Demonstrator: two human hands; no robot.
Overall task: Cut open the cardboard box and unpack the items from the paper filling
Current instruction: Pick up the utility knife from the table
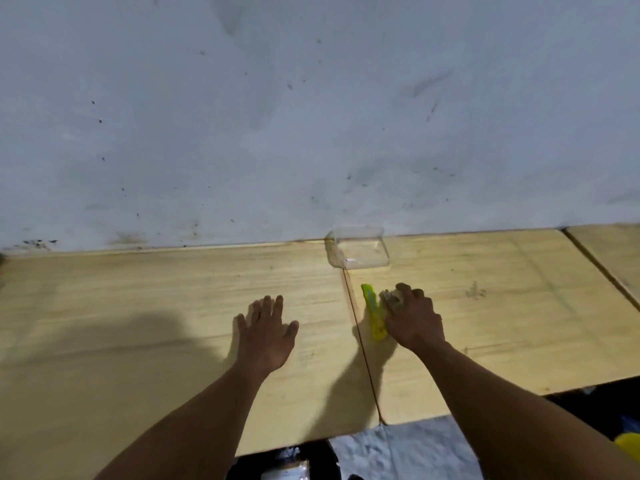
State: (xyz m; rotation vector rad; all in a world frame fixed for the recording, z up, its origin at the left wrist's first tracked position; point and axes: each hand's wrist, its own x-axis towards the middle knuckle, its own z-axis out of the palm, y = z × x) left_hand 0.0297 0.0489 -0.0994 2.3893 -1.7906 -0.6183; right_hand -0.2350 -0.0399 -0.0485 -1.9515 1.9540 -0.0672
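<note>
Stained white wall (pixel 311 116) is backing a wooden worktop (pixel 138 306), where a clear plastic tub (pixel 358 247) is sitting at the rear. Left hand (pixel 266 336) is lying flat, fingers (pixel 268 304) spread. Right hand (pixel 414 322) is curling over crumpled paper (pixel 391 299), touching the yellow-green knife (pixel 374 317), which is lying lengthwise, pointing toward the wall.

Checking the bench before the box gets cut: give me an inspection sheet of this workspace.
Surface: pale wooden boards with a seam, butted against the wall.
Job's things: yellow-green box cutter lying by the seam; no cardboard box seen.
Clutter: clear plastic tray by the wall.
Grippers: left hand flat, open, empty; right hand beside the cutter, closed on a small crumpled scrap.
Cables: nothing seen.
Surroundings: scuffed white wall; dark items below the bench edge, unclear.
</note>
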